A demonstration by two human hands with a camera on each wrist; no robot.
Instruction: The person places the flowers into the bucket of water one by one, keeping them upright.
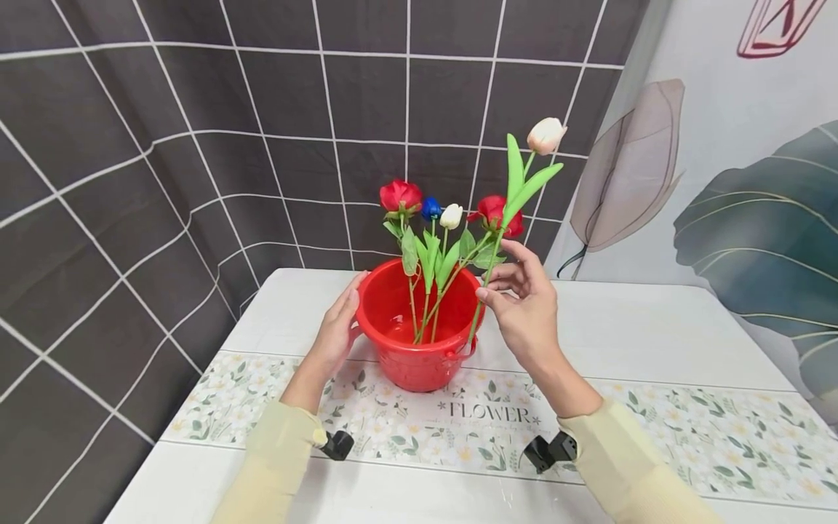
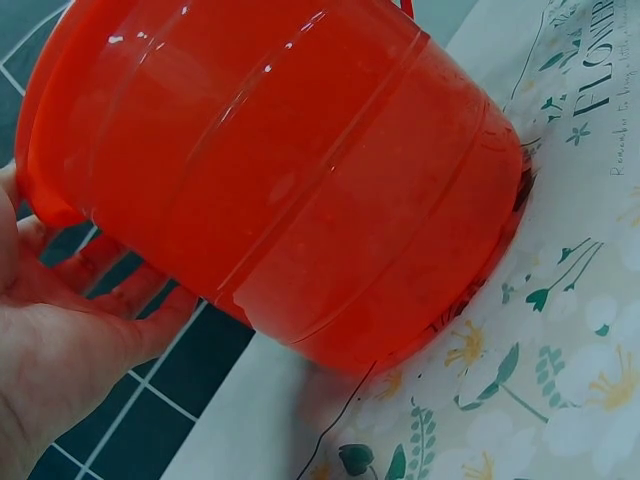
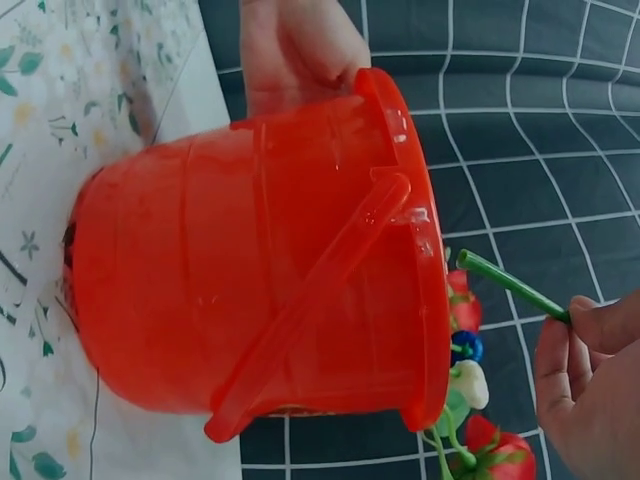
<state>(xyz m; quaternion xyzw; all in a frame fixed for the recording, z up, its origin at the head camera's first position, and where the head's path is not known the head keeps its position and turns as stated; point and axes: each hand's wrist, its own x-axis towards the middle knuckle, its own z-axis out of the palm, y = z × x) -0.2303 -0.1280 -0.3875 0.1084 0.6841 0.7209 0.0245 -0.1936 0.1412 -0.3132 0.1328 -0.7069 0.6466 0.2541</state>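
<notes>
A pale pink tulip [image 1: 546,136] with two green leaves stands nearly upright, its stem [image 3: 515,287] pinched between the thumb and fingers of my right hand [image 1: 529,309]. In the right wrist view, the stem's cut end is just beyond the rim of the red bucket [image 1: 419,367], apart from it. My left hand [image 1: 337,327] rests against the bucket's left side, fingers extended along the wall below the rim, as the left wrist view shows. Inside the bucket lean two red flowers [image 1: 401,196], a blue flower [image 1: 431,209] and a white tulip [image 1: 451,216].
The bucket's handle [image 3: 310,300] hangs down on its right side. Under the bucket, a white table [image 1: 628,327] carries a printed floral band reading FLOWER [image 1: 487,413]. A dark gridded curtain [image 1: 275,167] hangs behind, and a leaf-patterned curtain [image 1: 720,240] stands at the right.
</notes>
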